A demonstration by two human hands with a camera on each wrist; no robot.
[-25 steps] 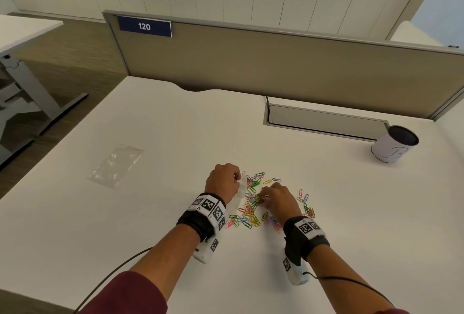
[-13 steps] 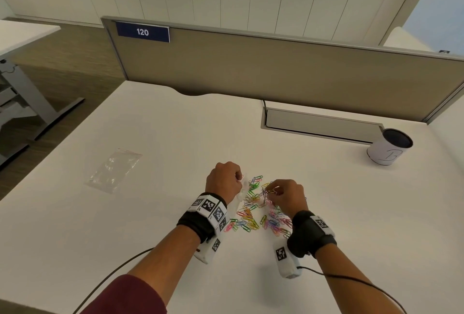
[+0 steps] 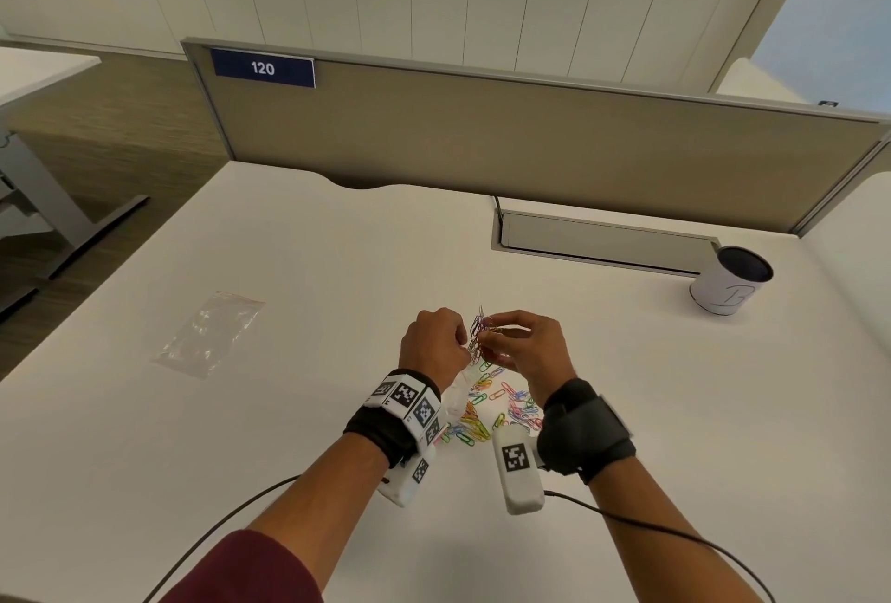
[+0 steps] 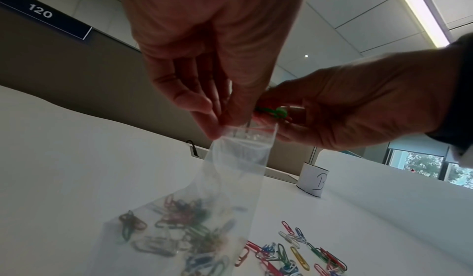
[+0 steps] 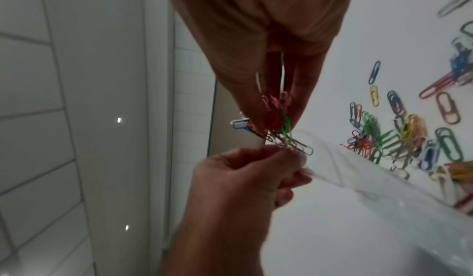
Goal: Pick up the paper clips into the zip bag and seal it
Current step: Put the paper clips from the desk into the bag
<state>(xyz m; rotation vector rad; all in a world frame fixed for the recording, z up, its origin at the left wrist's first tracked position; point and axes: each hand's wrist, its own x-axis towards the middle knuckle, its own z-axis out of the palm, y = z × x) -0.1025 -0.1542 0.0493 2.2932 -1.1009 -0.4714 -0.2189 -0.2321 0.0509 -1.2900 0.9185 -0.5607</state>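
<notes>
My left hand (image 3: 436, 344) (image 4: 212, 116) pinches the top edge of a small clear zip bag (image 4: 230, 171) (image 5: 371, 179), which hangs down with several coloured paper clips inside it. Right beside it, my right hand (image 3: 523, 344) (image 5: 277, 116) pinches a bunch of paper clips (image 3: 479, 330) (image 5: 280, 124) at the bag's mouth. More loose paper clips (image 3: 487, 407) (image 4: 294, 254) (image 5: 399, 136) lie scattered on the white desk (image 3: 241, 433) under both hands.
A second clear zip bag (image 3: 209, 332) lies flat on the desk to the left. A white cup with a dark inside (image 3: 730, 279) stands at the back right, next to a grey cable tray flap (image 3: 602, 240). A beige partition (image 3: 482, 144) closes the desk's far edge.
My right hand has lifted a bunch of clips off the desk and brought it up to the bag's mouth. The left hand has risen a little with the bag.
</notes>
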